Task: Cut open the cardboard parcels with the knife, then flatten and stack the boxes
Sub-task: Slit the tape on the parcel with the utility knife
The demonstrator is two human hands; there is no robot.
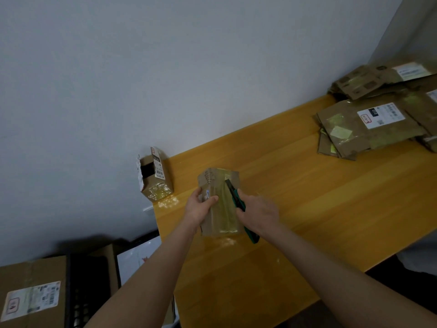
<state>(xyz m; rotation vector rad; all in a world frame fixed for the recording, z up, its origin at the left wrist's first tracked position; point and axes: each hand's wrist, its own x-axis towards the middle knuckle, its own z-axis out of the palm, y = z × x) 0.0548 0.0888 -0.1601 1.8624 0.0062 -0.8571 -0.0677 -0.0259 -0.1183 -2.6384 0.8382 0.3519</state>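
The room was dim and flatly lit as I worked; pale glare spotted the surface (319, 197) and the taped parcel (220, 209). My right hand (259, 213) was motion-blurred, and the wide lens bent and softened everything toward the edges

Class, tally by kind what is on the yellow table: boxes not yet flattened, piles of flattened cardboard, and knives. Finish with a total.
Unflattened boxes: 2 (held box, corner box)
Flattened cardboard piles: 2 (near pile, far pile)
Knives: 1 (knife)
Total: 5
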